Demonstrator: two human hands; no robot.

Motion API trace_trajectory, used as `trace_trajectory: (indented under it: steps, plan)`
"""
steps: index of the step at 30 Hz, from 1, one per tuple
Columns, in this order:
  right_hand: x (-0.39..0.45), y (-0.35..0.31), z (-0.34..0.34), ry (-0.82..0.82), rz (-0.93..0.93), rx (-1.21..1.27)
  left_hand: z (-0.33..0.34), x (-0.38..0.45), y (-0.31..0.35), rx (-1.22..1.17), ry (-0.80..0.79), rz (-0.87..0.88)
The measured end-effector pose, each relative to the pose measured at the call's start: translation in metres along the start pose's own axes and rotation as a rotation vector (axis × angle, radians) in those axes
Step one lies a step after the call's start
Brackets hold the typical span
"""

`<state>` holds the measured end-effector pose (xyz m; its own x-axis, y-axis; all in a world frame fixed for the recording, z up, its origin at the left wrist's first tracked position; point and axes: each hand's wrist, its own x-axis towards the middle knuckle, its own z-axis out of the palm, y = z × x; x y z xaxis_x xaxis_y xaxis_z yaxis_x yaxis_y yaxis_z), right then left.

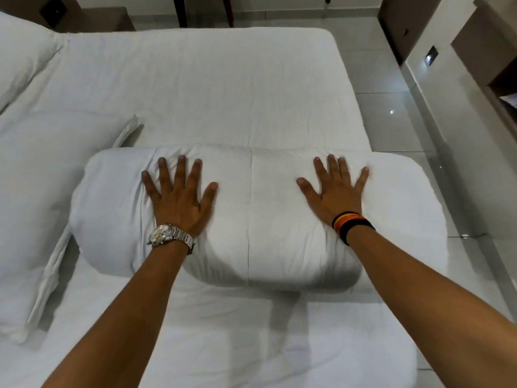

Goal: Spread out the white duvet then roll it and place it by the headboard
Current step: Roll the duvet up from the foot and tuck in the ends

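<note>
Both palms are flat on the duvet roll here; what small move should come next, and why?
Probably push the roll forward another turn: the left hand and right hand press flat on top, and unrolled duvet lies spread ahead.

White bed (349, 345) under half-rolled duvet (265, 233), pillows (25, 191).
</note>
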<state>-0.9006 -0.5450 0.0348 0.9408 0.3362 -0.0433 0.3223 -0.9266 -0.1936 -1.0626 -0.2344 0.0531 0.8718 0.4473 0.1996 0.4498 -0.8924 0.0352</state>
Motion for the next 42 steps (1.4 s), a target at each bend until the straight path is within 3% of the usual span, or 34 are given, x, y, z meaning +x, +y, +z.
trace_trajectory:
  steps: [5,9,18,24,28,30,35,39,42]
  plan:
    - [-0.009,0.01,0.05,0.078,-0.004,-0.041,0.064,-0.013,-0.001,-0.03,-0.076,0.028]
    - [-0.008,0.011,0.102,0.091,-0.007,-0.123,0.115,-0.028,-0.002,-0.084,-0.044,0.074]
    - [-0.005,0.043,0.061,0.086,-0.052,-0.195,0.073,-0.004,-0.084,0.007,0.008,0.091]
    - [0.008,0.034,0.086,-0.003,-0.026,-0.143,0.106,0.0,-0.068,-0.043,-0.165,-0.022]
    - [-0.003,0.046,0.089,0.046,-0.043,-0.09,0.099,-0.01,-0.073,-0.088,-0.108,-0.009]
    - [-0.004,0.042,0.092,-0.007,-0.041,-0.074,0.098,-0.014,-0.069,-0.07,-0.143,-0.019]
    - [0.019,0.034,0.064,-0.112,-0.039,0.0,0.068,0.001,-0.055,0.048,-0.287,-0.128]
    - [0.037,0.005,0.036,-0.061,-0.131,0.14,0.037,-0.059,-0.01,-0.172,-0.069,-0.332]
    - [0.089,-0.047,0.012,-0.259,-0.267,0.225,0.025,-0.106,0.046,-0.332,-0.038,-0.647]
